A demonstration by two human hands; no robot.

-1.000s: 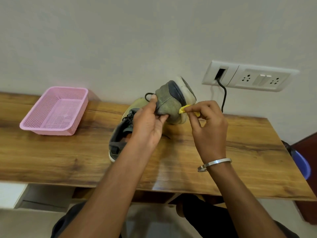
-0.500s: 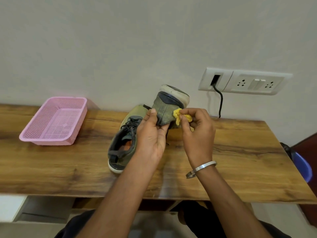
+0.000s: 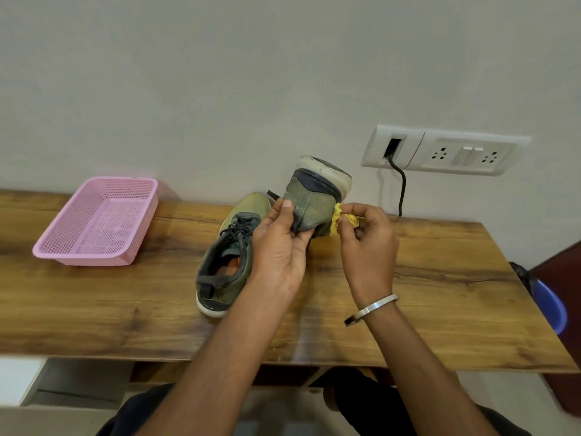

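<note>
Two bare hands work on one olive-green canvas sneaker with a white rubber sole, held up above the brown wooden table; the left hand grips its side, thumb on the upper, tipping the sole up and away so that the fabric faces the person; the right hand pinches a small crumpled yellow cloth between thumb and fingertips and presses it to the sneaker's flank, opposite the left thumb, apparently to wipe off dirt; the matching second sneaker with black laces rests on the table just left of and beneath the left hand, probably awaiting its turn; a pink perforated plastic basket sits well off to the left of both hands; a white wall socket panel with a black cable lies beyond the right hand
</note>
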